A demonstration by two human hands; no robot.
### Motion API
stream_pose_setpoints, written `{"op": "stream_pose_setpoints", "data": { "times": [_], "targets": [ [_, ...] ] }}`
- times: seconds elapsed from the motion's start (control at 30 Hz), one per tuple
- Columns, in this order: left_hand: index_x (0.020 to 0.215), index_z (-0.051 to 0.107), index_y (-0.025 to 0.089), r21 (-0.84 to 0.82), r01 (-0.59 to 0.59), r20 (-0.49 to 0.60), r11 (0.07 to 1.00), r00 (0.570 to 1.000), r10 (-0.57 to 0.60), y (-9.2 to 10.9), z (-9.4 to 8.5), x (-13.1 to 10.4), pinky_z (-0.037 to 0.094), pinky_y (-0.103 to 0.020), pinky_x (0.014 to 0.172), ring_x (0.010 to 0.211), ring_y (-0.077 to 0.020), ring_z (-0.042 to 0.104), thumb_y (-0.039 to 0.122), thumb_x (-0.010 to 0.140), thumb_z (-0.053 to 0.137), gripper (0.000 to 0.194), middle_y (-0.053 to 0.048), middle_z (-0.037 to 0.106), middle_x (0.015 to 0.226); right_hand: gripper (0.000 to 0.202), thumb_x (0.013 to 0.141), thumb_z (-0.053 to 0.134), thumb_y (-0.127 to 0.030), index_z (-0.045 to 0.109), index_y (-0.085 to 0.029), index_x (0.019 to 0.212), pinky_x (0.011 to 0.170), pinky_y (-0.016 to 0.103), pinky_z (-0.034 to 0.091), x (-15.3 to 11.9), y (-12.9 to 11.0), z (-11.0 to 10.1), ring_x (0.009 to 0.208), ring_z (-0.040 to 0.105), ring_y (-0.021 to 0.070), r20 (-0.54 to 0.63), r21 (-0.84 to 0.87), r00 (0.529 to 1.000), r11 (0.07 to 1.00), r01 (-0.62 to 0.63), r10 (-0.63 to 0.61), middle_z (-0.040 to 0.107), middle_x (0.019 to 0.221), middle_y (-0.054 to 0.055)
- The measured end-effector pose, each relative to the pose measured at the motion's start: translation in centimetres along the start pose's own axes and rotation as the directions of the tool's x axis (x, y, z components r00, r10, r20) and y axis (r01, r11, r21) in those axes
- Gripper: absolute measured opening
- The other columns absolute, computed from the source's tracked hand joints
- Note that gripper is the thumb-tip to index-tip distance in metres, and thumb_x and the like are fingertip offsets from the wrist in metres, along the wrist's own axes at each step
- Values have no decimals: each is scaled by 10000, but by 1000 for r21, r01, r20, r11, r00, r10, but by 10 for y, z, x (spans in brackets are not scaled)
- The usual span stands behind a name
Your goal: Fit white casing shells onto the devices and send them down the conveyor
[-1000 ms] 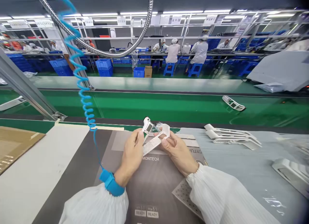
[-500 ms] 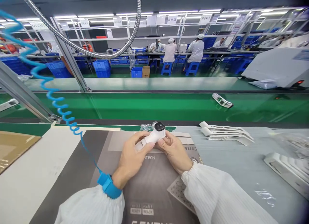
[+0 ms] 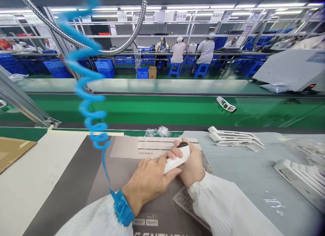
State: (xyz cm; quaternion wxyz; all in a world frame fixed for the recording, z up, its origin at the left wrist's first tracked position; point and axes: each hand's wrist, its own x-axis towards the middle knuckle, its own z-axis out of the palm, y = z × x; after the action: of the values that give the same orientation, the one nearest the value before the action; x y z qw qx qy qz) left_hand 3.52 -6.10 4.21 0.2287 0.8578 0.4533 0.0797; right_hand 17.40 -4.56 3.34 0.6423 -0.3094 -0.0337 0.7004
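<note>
A white handheld device [image 3: 175, 160] with a dark end is held between both hands above a grey printed mat. My left hand [image 3: 149, 175] has its fingers wrapped round the lower part, thumb along the near side. My right hand [image 3: 193, 163] closes round the dark upper end from the right. A blue strap [image 3: 123, 207] circles my left wrist, with a coiled blue cord [image 3: 95, 104] rising from it. Under my right forearm lies a perforated metal plate [image 3: 186, 200].
Curved white shells [image 3: 236, 139] lie at right, with more white housings [image 3: 302, 181] near the right edge. Clear plastic scraps [image 3: 162, 131] sit behind the mat. Beyond, a white part [image 3: 225, 104] rests on the green conveyor [image 3: 152, 110]. Cardboard [image 3: 15, 151] is at left; people sit farther back.
The device has turned and moved right and down, its dark end now partly covered by fingers. My left hand has shifted right. The white part on the conveyor has moved slightly left.
</note>
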Motion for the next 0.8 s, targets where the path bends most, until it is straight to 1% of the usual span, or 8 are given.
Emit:
{"op": "stream_pose_setpoints", "data": {
  "times": [0.1,0.2,0.3,0.4,0.5,0.6,0.7,0.8],
  "targets": [
    [1108,635,194,44,69,-121,997,991,-63,-9,-2,2,529,-453,753,837,-323,706,534,975,365,454,-110,740,920,395,910,542,-521,628,-187,718,606,297,526,0,-4,-1,545,565,148,128,-77,990,996,-43,53,541,522,-21],
    [1208,583,226,-51,131,-368,990,919,-141,-18,-3,3,525,-440,811,1017,-300,669,464,969,443,365,-94,713,1094,273,896,624,-452,670,-185,932,836,310,535,-1,2,-2,864,651,173,275,-178,960,984,-11,61,695,910,32],
    [1343,474,262,-98,-25,-522,995,852,-30,-19,0,3,485,-417,935,1169,-254,591,432,935,545,447,-65,627,1294,280,894,640,-439,669,-205,1045,969,338,489,-4,15,-4,1028,631,186,345,-244,937,969,30,58,695,1048,47],
    [1298,512,251,-40,-144,-564,989,820,97,-12,4,4,458,-405,960,1178,-239,572,355,983,462,336,-68,616,1302,292,865,670,-460,686,-214,1022,1033,376,454,-7,26,-5,1097,615,208,324,-265,945,962,57,33,704,1042,56],
    [1270,524,222,-66,-206,-604,976,787,125,-6,4,6,447,-379,969,1173,-226,568,309,991,440,304,-83,618,1285,280,842,699,-450,694,-223,1007,1072,395,427,-7,26,-4,1136,602,219,311,-283,950,956,83,9,707,1051,54],
    [1294,509,260,-134,-199,-519,971,849,103,-12,-3,4,441,-367,979,1185,-217,564,341,973,493,331,-54,616,1294,314,858,674,-464,687,-219,1054,1075,416,431,-5,20,-5,1160,593,233,322,-323,946,942,87,23,697,1096,63],
    [1290,526,273,-153,-25,-322,988,946,-26,-32,-16,0,469,-393,912,1091,-254,618,443,921,563,407,-53,670,1197,314,879,639,-485,689,-208,1019,1059,398,459,2,13,-8,1157,601,233,288,-349,957,926,145,-41,697,1087,68],
    [1144,598,238,-183,151,-269,972,943,-197,-59,-35,3,494,-341,775,917,-232,663,445,926,529,308,-49,714,1037,282,865,677,-435,690,-217,1044,1038,360,492,13,12,-15,1175,603,220,167,-384,978,905,182,-126,665,1215,77]
  ]
}}
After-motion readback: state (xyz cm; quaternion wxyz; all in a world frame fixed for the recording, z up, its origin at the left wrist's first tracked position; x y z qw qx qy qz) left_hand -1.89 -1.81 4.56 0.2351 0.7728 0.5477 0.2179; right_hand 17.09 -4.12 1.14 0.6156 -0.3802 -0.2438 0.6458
